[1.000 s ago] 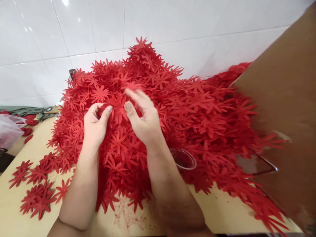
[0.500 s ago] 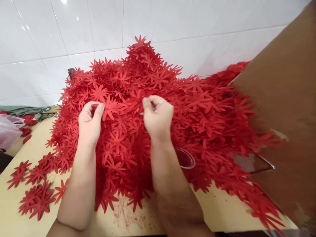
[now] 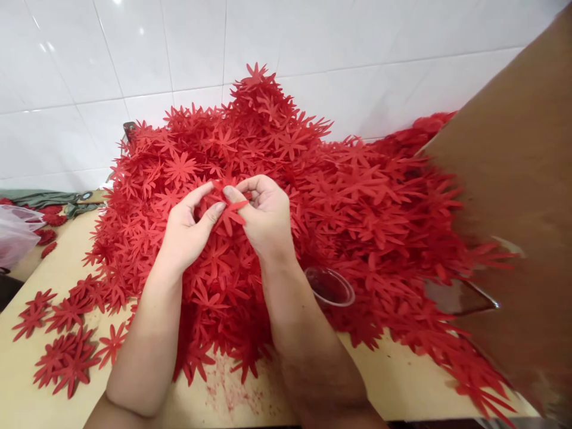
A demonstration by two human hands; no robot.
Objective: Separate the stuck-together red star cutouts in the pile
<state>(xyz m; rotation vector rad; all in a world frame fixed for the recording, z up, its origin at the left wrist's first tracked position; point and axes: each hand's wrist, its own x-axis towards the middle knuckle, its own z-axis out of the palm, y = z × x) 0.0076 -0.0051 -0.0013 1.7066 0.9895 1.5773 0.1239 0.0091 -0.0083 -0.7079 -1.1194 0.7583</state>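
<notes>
Red, thin, fabric-like material has been cut into the many-petalled flower piece (image 3: pixel 232 220) that is held up between two bare hands, in front of a large heap of matching red flower cut-outs (image 3: pixel 361 220). The piece is placed directly between the two sets of fingertips: to the right of the left hand (image 3: pixel 187 235), to the left of the right hand (image 3: pixel 270 223). No clear long axis is given by its star-like shape; its visible petals are pointed downward and rightward, and one is laid across the right thumb, so the right hand appears nearer. The flower piece seems to be pinched by the right thumb and curled fingers. The left thumb and forefinger are parted by a gap, with their tips beside the petals; whether anything is gripped there cannot be told.

Soft, narrow, blunt-ended petals are tangled throughout the heap. A clear, round plastic tub (image 3: pixel 342 305) is nestled among them, near the right forearm. All is supported by a smooth, pale yellow table (image 3: pixel 384 381), backed by a glossy white tiled wall (image 3: pixel 339 36).
</notes>
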